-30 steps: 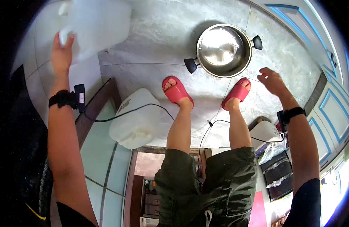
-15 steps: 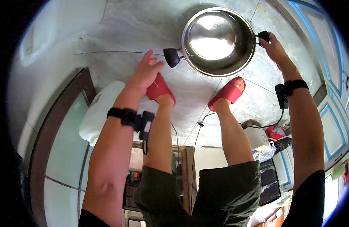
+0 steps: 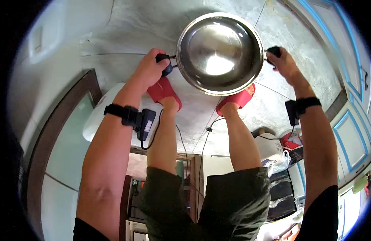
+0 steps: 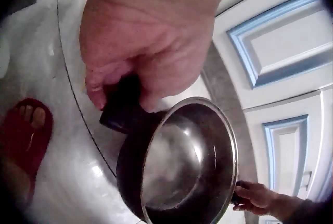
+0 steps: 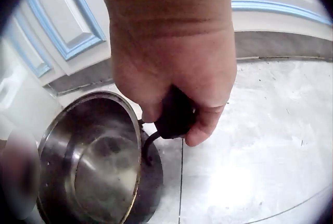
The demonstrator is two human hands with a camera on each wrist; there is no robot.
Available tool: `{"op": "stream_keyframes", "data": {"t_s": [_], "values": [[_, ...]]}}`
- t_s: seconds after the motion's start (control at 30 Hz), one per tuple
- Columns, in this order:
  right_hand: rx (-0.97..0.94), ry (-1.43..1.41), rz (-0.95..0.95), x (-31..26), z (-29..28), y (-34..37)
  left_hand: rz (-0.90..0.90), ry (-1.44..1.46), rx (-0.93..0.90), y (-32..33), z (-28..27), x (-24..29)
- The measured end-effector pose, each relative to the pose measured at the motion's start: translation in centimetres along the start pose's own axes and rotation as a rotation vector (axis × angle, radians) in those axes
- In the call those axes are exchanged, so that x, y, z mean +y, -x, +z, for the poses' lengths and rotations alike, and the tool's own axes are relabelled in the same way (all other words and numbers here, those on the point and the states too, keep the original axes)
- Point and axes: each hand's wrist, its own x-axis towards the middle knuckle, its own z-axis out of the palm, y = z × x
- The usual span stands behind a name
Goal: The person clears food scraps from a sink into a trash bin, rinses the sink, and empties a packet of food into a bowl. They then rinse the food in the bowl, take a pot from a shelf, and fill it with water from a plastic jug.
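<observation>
A steel cooking pot [image 3: 219, 48] with a shiny inside and two black side handles is in front of the feet in the head view. My left hand [image 3: 150, 67] grips its left handle [image 3: 165, 65], thumb on one side and fingers curled over the other. On the far side, my right hand [image 3: 285, 65] holds the right handle [image 5: 176, 113], which shows between thumb and fingers in the right wrist view. The pot's rim overlaps the right red slipper [image 3: 238, 99] in the head view. Seen from the left wrist, the pot [image 4: 179, 166] hangs below the left hand [image 4: 148, 47].
Grey marbled floor tiles [image 3: 125, 36] lie around the pot. White cabinets with blue trim [image 3: 351, 132] line the right side. A brown-framed glass panel [image 3: 64, 132] and a whitish plastic container [image 3: 99, 114] stand at the left. Thin black cables [image 3: 205, 148] hang between the legs.
My left hand has left the big white container, come across and taken the pot's left handle. The right hand has taken the other handle. The pot looks larger and nearer the feet.
</observation>
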Motion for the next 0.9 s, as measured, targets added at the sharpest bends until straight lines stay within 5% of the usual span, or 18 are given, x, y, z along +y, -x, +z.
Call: {"op": "stream_keyframes", "data": {"t_s": [0.53, 0.77, 0.9], "values": [[-0.02, -0.481, -0.054, -2.5, -6.2, 31.5, 0.11, -0.024, -0.085, 26.7, -13.1, 11.8], [0.16, -0.595, -0.09, -2.6, -9.3, 43.1, 0.432, -0.155, -0.057, 34.2, -16.1, 18.9], [0.322, -0.765, -0.22, 2.2, -10.2, 48.0, 0.428, -0.2, -0.01, 39.6, -14.8, 25.0]]}}
